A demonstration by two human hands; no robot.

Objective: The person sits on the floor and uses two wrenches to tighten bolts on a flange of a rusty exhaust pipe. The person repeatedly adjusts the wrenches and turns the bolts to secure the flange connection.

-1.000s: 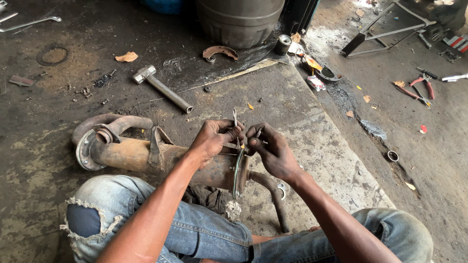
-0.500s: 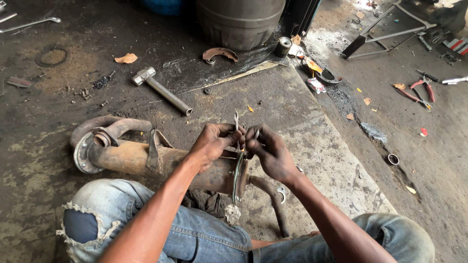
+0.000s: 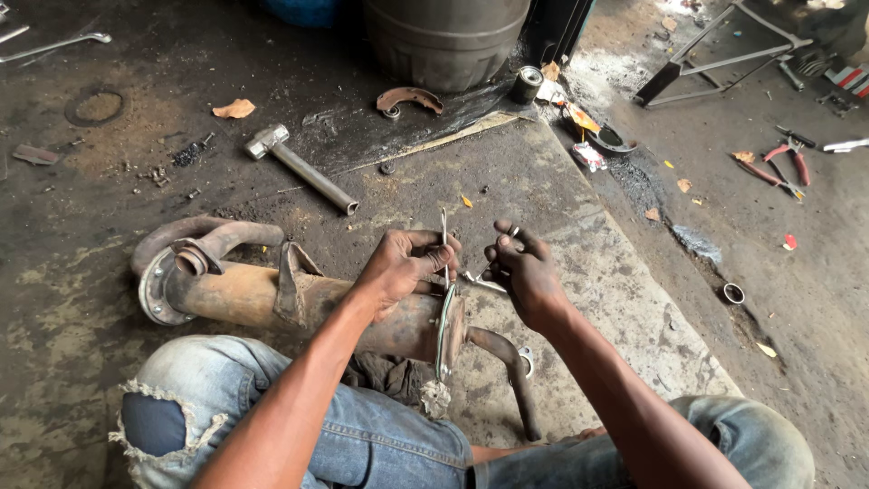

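While my left hand (image 3: 409,264) pinches a thin metal rod (image 3: 444,237) above the rusty cylindrical exhaust muffler (image 3: 272,297) lying across the concrete floor's (image 3: 588,299) middle, my right hand (image 3: 525,272), fingers half-curled around a small bright fitting (image 3: 484,283), could let it slip.

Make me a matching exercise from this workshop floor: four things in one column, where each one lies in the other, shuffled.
Things:
1. hammer
2. red-handled pliers
3. rusty exhaust pipe
4. dry leaf

Places:
A. far right on the floor
B. under the left hand and right hand, in front of the knees
C. upper left, on the dark ground
D. beyond the hands, left of centre, on the concrete

Pairs: 1-D, 2-A, 3-B, 4-C
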